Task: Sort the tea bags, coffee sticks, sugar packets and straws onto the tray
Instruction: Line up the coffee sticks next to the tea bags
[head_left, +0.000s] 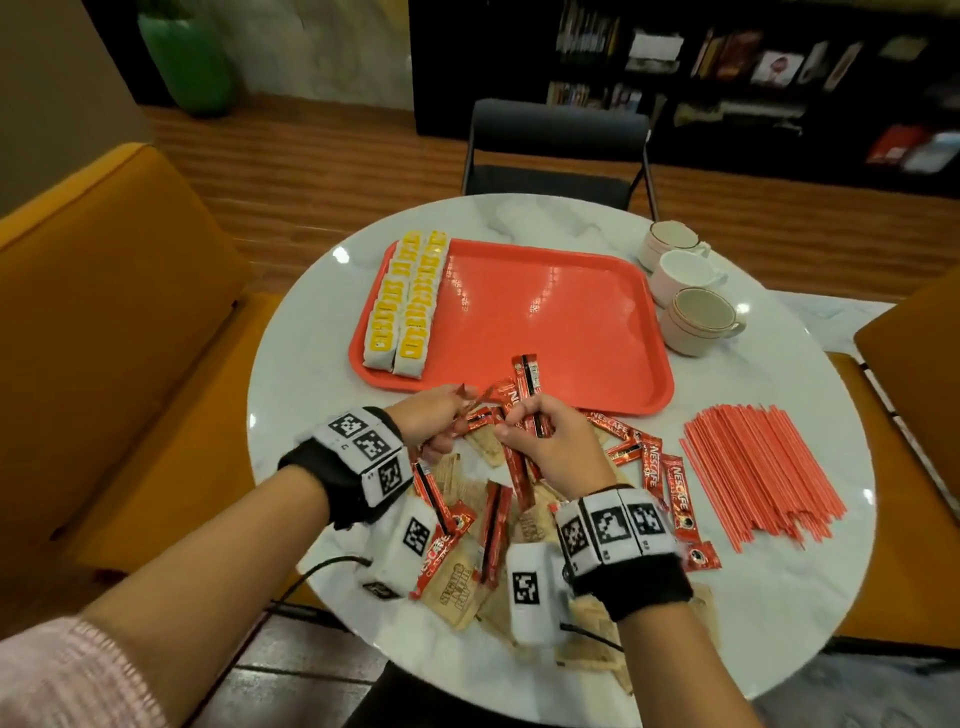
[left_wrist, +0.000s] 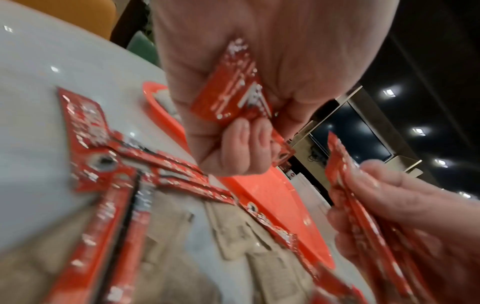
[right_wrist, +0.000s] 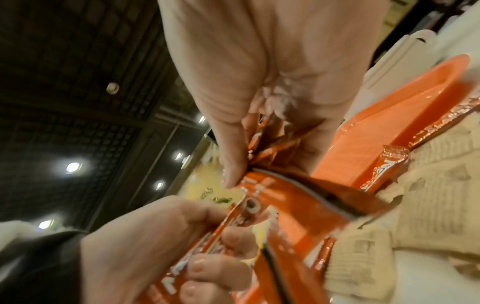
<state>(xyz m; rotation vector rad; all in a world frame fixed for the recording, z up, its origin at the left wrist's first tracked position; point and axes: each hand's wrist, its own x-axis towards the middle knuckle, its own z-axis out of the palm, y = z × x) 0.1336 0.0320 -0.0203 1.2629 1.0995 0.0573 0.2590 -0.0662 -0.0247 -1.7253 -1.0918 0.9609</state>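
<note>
Above a loose pile of red coffee sticks (head_left: 644, 457) and beige sugar packets (head_left: 457, 587), both hands meet by the near edge of the red tray (head_left: 545, 312). My left hand (head_left: 454, 413) curls round a coffee stick (left_wrist: 233, 98). My right hand (head_left: 522, 423) grips a small bundle of coffee sticks (head_left: 527, 376) whose ends stand up over the tray's near rim. In the right wrist view the left hand's stick (right_wrist: 259, 216) lies against the right hand's bundle (right_wrist: 272, 139). Yellow tea bags (head_left: 408, 301) lie in two rows along the tray's left side. Red straws (head_left: 758, 467) lie heaped on the table at the right.
Three cups (head_left: 691, 306) stand on the round white table (head_left: 779, 597) just right of the tray. A dark chair (head_left: 556, 150) is behind the table, with orange seats (head_left: 104, 312) on the left and right. More sugar packets (head_left: 587, 644) reach the table's near edge.
</note>
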